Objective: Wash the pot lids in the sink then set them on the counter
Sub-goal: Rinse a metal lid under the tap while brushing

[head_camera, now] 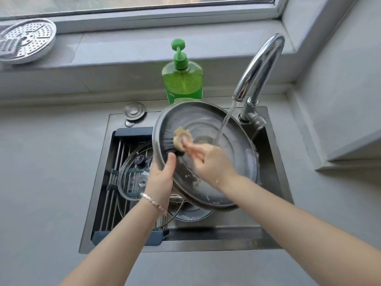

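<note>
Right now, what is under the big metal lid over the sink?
A glass lid on the rack and part of another lid show; the metal lid hides the rest of the sink.

The big steel lid (198, 120), tilted over the sink (206, 244), covers the foot of the green soap bottle (182, 79), the right side of the glass lid (132, 174) and most of another lid (191, 213) beneath. The left hand (160, 178) shows only its thumb, the fingers hidden behind the rim. The right hand (212, 164) and its scrubbing pad (181, 139) are blurred. The perforated steamer plate (26, 40) runs off the left edge.
</note>
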A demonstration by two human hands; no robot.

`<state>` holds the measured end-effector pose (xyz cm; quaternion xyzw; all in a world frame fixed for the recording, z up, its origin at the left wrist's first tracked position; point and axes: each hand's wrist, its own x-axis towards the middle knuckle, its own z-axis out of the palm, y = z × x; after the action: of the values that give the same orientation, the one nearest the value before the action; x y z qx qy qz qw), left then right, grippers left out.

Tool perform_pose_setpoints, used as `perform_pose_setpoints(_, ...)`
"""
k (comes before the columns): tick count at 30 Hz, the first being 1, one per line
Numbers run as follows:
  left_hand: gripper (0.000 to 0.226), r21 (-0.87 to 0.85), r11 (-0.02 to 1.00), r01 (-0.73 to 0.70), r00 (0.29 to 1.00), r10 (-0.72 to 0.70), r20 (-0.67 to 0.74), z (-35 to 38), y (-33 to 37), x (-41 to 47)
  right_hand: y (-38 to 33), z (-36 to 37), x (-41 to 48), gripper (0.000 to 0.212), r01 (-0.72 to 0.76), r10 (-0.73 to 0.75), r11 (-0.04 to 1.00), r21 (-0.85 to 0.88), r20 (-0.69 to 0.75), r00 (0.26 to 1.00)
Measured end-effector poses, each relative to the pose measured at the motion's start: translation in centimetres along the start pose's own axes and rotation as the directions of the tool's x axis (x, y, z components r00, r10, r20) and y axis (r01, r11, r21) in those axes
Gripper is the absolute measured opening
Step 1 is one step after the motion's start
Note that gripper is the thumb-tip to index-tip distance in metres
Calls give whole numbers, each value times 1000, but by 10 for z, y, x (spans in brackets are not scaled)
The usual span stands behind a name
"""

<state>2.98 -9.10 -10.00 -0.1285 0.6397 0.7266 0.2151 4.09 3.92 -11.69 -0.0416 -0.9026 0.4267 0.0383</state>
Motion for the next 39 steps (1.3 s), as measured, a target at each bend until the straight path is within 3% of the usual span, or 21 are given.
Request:
perform_pose_setpoints(3,23,-54,998,-32,995,26,-99,-2,6,11,0,4,-39,39,104,-104,995,8,45,994)
perform_pose_setpoints(6,21,30,998,-48,979,53,-197,-7,3,14,13,2,-73,45,157,-145,985,-69,154,977)
perform_pose_setpoints(9,13,111,992,-53,981,72,-178,-9,-1,9,41,-16,-56,46,-25,68,966,-259,160,985)
perform_pose_setpoints(12,11,111,993,-50,979,71,-193,-6,-6,4,54,-26,-38,39,-214,233,946,-244,51,971)
perform_pose_setpoints(15,7,115,990,-78,972,101,-214,-3,-7,4,21,-4,-57,44,5,6,992,-122,96,995)
perform_pose_setpoints(17,6,101,992,-76,968,98,-232,-5,-5,6,13,1,-74,46,73,-65,996,-55,141,988)
perform_pose_setpoints(22,29,64,981,-184,945,195,-264,-4,6,4,54,-12,-72,38,-90,99,984,-151,56,993)
perform_pose_setpoints(26,22,118,969,-217,922,243,-303,0,7,3,23,-3,-88,42,31,-26,999,-30,127,992)
perform_pose_setpoints(31,18,188,945,-269,907,314,-280,5,11,-1,62,-24,-84,35,-107,123,977,-184,78,989)
perform_pose_setpoints(36,21,177,949,-261,898,306,-316,11,9,-3,28,-8,-104,42,56,-59,998,30,106,993)
perform_pose_setpoints(39,26,160,954,-254,893,295,-341,8,11,-5,56,-23,-100,41,-29,31,996,-84,31,999)
